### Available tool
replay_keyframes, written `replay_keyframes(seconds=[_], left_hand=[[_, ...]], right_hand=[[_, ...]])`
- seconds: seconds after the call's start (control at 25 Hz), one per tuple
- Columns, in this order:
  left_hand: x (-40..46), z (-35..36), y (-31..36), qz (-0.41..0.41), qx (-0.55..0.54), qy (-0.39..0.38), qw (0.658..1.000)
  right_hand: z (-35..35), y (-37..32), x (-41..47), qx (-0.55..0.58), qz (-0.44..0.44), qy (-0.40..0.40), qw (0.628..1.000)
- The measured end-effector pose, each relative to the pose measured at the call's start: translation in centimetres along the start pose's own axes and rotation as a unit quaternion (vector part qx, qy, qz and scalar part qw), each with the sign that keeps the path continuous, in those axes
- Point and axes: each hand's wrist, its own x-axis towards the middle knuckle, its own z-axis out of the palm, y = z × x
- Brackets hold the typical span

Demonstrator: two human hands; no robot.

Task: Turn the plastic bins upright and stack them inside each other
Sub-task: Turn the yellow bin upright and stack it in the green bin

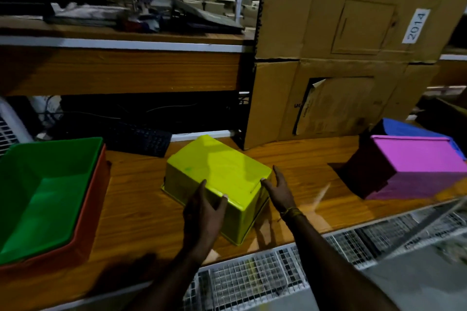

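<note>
Yellow bin lying inverted at centre; green bin sitting upright inside red bin, left; pink bin lying inverted, right.

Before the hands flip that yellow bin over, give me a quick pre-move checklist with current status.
1. Left hand on the yellow bin: ok, fingers lie over the near top edge.
2. Right hand on the bin: ok, fingers touch its right side, not yet curled round it.
3. Bin orientation: not ok, upside down, base up.
4. Destination ready: ok, green bin sits upright, nested in the red bin.
5. Table space between the yellow bin and the stack: ok, bare wood.
6. Remaining bins: not ok, the pink bin is unturned.
</note>
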Motion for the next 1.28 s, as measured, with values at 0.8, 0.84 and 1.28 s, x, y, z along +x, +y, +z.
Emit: replay_keyframes(seconds=[0.8, 0.84, 1.28], left_hand=[[1.7, 0.9, 1.7, 0.052, -0.08, 0.081, 0.992], [1.7, 1.0, 1.6, 0.041, -0.078, 0.085, 0.993], [4.2, -0.9, 5.9, 0.13, 0.015, 0.06, 0.99]], right_hand=[[2.5, -6.9, 0.2, -0.148, -0.322, 0.044, 0.934], [2.8, -6.9, 0.0, -0.164, -0.329, 0.034, 0.929], [3.7, -4.9, -0.6, -0.099, -0.363, -0.011, 0.927]])
